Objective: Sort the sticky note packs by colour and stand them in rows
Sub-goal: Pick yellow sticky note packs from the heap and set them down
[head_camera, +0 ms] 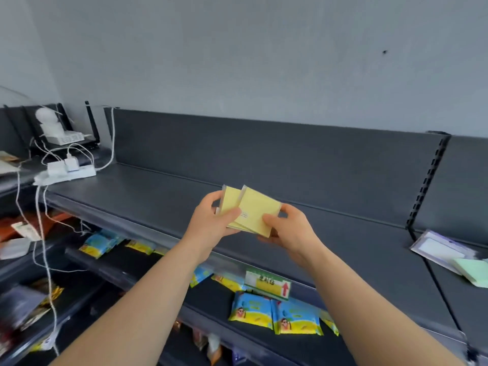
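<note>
**Item:** yellow sticky note packs point(253, 207), several, clear-wrapped and fanned.
**Location:** held in the air between both hands, above the dark shelf point(158, 191) and not touching it.
**Left hand** point(211, 220): thumb over the front face, fingers curled behind the stack's left side.
**Right hand** point(287, 228): pinches the lower right corner.
**Handling:** square the fan edge to edge. Set the bottom edges down together just beyond the grip, then free one hand at a time so nothing tips.
**Green pack** point(472, 273): well right of the grip, lying flat; likely a separate row.
**Writing:** the small white sticker on the front pack is unreadable. The price tag point(266, 283) below the grip shows a red up-arrow; its text is illegible.
</note>
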`<state>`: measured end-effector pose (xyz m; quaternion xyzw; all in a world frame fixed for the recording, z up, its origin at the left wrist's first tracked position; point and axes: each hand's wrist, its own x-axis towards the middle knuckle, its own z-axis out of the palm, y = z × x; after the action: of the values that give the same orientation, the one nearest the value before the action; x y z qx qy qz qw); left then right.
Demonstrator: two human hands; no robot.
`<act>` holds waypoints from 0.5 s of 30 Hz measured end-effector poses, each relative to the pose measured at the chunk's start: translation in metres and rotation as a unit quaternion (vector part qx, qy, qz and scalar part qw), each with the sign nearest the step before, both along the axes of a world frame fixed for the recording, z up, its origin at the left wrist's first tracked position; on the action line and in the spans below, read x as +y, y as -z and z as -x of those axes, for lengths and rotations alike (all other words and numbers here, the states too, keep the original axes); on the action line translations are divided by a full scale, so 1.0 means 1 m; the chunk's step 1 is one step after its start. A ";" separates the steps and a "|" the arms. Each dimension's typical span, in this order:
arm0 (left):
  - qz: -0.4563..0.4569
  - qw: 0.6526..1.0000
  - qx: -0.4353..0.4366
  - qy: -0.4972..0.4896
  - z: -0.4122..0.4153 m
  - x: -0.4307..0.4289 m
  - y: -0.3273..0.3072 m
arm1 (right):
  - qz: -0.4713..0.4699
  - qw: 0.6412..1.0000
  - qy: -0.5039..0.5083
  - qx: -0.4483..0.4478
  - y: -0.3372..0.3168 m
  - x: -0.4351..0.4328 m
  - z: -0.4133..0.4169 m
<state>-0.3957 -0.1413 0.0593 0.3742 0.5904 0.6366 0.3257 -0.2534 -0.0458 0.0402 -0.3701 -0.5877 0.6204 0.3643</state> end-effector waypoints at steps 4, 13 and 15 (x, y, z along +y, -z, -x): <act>0.014 0.996 0.064 -0.057 0.062 -0.014 0.002 | 0.000 1.000 0.006 -0.002 -0.002 -0.009 0.067; 0.042 0.985 0.119 -0.121 0.177 -0.004 0.013 | 0.009 0.999 -0.030 -0.022 0.005 0.008 0.190; 0.048 0.984 0.122 -0.121 0.203 0.004 0.016 | 0.008 0.998 -0.046 -0.030 0.007 0.018 0.215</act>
<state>-0.5992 -0.1370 0.0430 0.3591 0.6967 0.5916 0.1891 -0.4681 -0.0282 0.0334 -0.3635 -0.6098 0.6300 0.3147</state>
